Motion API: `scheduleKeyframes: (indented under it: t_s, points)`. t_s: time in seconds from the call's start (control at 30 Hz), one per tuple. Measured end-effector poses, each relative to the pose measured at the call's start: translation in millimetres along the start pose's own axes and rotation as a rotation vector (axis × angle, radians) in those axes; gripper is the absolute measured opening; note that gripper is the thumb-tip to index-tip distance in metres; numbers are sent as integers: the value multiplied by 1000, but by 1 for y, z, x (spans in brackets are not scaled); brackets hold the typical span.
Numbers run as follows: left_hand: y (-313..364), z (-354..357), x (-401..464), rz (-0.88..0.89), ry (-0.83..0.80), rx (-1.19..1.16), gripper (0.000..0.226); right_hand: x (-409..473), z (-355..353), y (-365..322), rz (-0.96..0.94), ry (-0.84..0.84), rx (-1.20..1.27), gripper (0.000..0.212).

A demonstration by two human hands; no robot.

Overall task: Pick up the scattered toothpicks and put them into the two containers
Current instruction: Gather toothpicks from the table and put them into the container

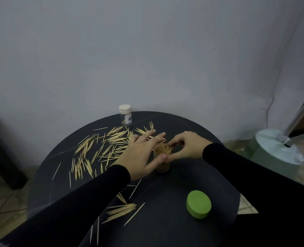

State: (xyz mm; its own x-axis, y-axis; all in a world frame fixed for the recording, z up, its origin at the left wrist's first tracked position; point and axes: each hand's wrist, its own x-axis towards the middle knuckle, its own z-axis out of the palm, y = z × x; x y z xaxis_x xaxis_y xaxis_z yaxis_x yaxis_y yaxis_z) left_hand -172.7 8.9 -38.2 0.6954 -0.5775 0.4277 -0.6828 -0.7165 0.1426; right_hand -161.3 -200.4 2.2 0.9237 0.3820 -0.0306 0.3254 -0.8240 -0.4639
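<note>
Behind left hand (140,154), half-hidden container (162,158)

Your two black-sleeved arms reach forward and converge. Your left hand (140,155) lies palm down, fingers spread and extended, thumb angled toward the right. Your right hand (187,147) curls, fingertips pinched together, touching the left thumb.

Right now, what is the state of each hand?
Left hand: open, thumb against the full toothpick container.
Right hand: fingers curled at the container's rim; a grip cannot be told.
</note>
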Motion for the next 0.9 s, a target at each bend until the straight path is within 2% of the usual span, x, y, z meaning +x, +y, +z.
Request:
scheduleKeyframes:
  t_s: [0.2,0.33,0.43,0.53,0.63,0.7,0.77,0.9]
  points:
    - [-5,-2,-1,59,-109,39,68,0,-2,-4,-8,-13,-57,52]
    - [-1,-4,0,-6,-2,-34,68,2,0,-1,-10,17,-59,51]
    - [-1,-3,0,9,83,12,63,5,1,1,-21,70,-115,44]
    - [-4,-1,-2,47,59,71,59,9,4,4,-16,108,-158,44]
    - [-3,0,-3,8,11,15,58,9,5,4,6,129,-177,49]
    - [-1,-1,-2,-4,68,6,58,9,4,3,6,131,-194,54]
    - [0,0,-1,42,97,60,57,8,3,3,7,127,-198,51]
    - [-2,3,-1,101,36,146,52,10,4,6,13,121,-176,44]
